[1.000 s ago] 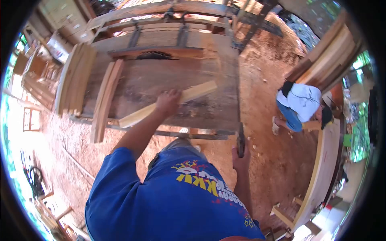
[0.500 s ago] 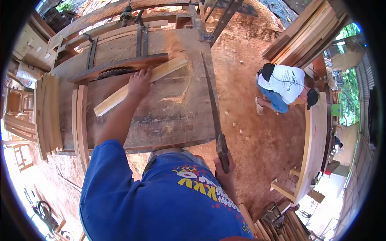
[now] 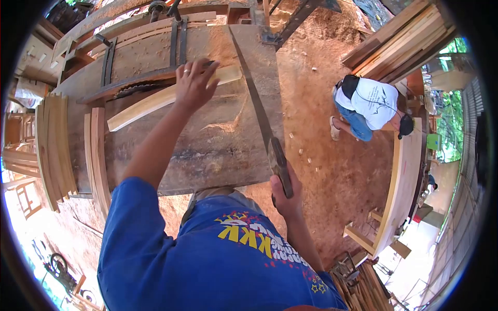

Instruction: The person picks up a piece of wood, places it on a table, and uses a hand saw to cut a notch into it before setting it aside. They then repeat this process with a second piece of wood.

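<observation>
Dusty worktable (image 3: 207, 155) is standing before the person. At its near right corner, the right hand (image 3: 287, 193) is gripping a handsaw (image 3: 253, 90), whose blade is pointing across the tabletop. On the worktable's far half, the left hand (image 3: 193, 89) is lying open, fingers spread, over the middle of the pale board (image 3: 142, 110); firm contact I cannot tell. Board's long axis is slanting from near left toward far right, its right end almost meeting the handsaw. Beyond the worktable's right side, a co-worker (image 3: 371, 106) is bending.
</observation>
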{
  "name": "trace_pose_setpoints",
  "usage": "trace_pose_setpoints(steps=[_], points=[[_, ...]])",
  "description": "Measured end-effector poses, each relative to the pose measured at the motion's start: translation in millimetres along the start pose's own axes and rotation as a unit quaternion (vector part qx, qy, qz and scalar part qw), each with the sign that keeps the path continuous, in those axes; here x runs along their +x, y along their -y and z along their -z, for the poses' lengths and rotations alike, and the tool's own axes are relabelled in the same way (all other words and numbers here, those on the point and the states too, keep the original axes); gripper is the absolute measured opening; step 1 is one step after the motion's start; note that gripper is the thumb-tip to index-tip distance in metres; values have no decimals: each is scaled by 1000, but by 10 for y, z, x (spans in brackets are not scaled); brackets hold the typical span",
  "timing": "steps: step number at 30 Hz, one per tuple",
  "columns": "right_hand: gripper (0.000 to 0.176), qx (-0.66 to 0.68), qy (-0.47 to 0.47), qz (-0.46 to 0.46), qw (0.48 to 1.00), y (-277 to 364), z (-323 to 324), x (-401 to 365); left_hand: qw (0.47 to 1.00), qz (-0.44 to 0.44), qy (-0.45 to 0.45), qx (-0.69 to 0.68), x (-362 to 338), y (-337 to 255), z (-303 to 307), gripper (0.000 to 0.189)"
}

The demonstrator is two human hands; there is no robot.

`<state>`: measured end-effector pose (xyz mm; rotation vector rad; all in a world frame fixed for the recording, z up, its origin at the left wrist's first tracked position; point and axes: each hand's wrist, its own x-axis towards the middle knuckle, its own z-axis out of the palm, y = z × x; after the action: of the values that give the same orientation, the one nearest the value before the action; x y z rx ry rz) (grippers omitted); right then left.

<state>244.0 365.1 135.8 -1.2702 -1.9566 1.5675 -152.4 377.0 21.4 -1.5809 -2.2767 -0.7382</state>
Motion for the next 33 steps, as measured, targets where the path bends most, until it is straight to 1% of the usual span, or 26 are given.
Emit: trace_pose_setpoints(steps=[1,4,5,7,8,10,11,14,15,18,19,22,23,25,26,27,28,30,31,33], points=[[56,-8,5,7,1000,4,-16,83,1000,-1,-20,-4,126,-25,-102,40],[61,19,15,-49,999,-15,-40,184,999,31,9,16,269,-3,-459,23],[61,19,15,-39,999,-41,-38,198,998,20,-21,48,283,-16,-542,24],[62,19,15,-22,999,-116,-17,222,996,49,11,78,330,-75,-519,27],[62,26,21,-29,999,-166,22,221,993,65,29,92,325,-112,-503,28],[62,43,33,-40,998,-287,77,240,993,53,-2,103,322,-99,-538,33],[62,43,35,-27,998,-312,87,226,993,45,-18,110,306,-94,-544,35],[61,47,42,-1,998,-237,138,281,990,92,-12,111,341,-123,-623,40],[61,52,44,-1,998,-220,151,284,988,88,-27,125,352,-120,-650,44],[62,60,48,-10,997,-221,145,246,987,77,-20,139,322,-111,-660,44],[63,61,50,-13,997,-232,144,224,985,88,-2,149,326,-116,-663,44],[63,44,70,-24,996,-310,203,123,982,85,-4,166,340,-94,-692,44],[64,57,66,-33,996,-359,216,64,982,59,-22,177,334,-38,-736,43],[66,82,59,-53,993,-435,259,-75,986,76,-21,145,339,-138,-671,41],[66,72,63,-51,994,-448,306,-147,988,83,-23,128,371,-172,-642,41],[67,60,67,-49,995,-450,375,-231,990,81,-15,117,372,-158,-628,36],[68,47,71,-46,995,-454,437,-315,990,75,-27,118,368,-156,-642,38],[69,2,60,-13,998,-472,524,-486,989,67,-52,122,368,-150,-668,42],[70,-20,54,5,998,-472,556,-546,989,69,-39,126,369,-149,-666,36],[70,-17,59,-23,998,-459,575,-622,988,70,-13,136,371,-139,-636,28]])
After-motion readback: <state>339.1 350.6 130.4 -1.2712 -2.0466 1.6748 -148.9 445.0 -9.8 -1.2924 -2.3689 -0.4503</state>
